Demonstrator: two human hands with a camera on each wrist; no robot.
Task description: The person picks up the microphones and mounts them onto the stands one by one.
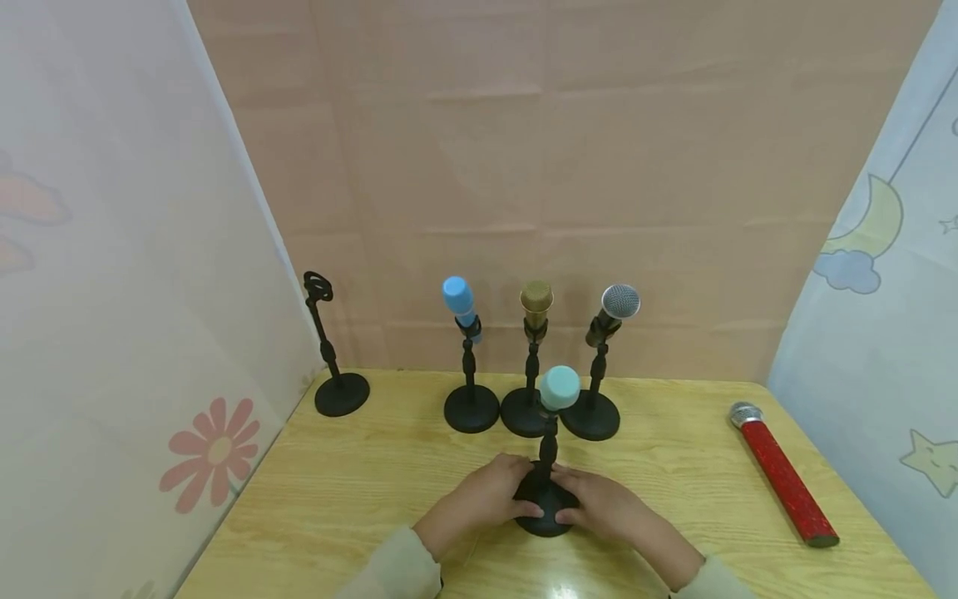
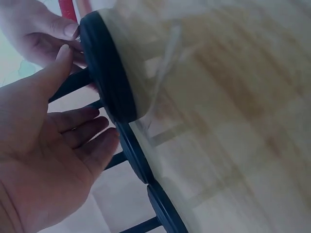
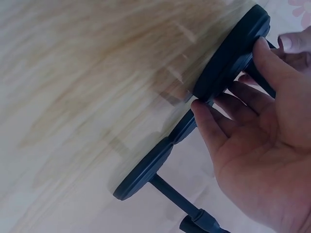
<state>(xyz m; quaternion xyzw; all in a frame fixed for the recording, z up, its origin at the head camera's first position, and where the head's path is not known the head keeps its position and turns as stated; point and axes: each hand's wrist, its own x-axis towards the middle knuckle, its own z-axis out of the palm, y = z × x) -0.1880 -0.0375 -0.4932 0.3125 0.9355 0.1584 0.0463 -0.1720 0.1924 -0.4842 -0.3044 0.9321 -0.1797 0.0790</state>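
Note:
Between both hands stands a black microphone stand with a teal-headed microphone in its clip. My left hand holds the round base from the left, thumb over its near top and fingers by its far side. From the other side my right hand grips the same base, its thumb on the top and fingertips at the rim. In the left wrist view the left fingers are loosely bent beside the base. Whether the base touches the table is hard to tell.
Behind stand a blue microphone, a gold microphone and a silver-headed microphone, each on a black stand. A bare stand is at the far left. A red microphone lies on the wooden table at right.

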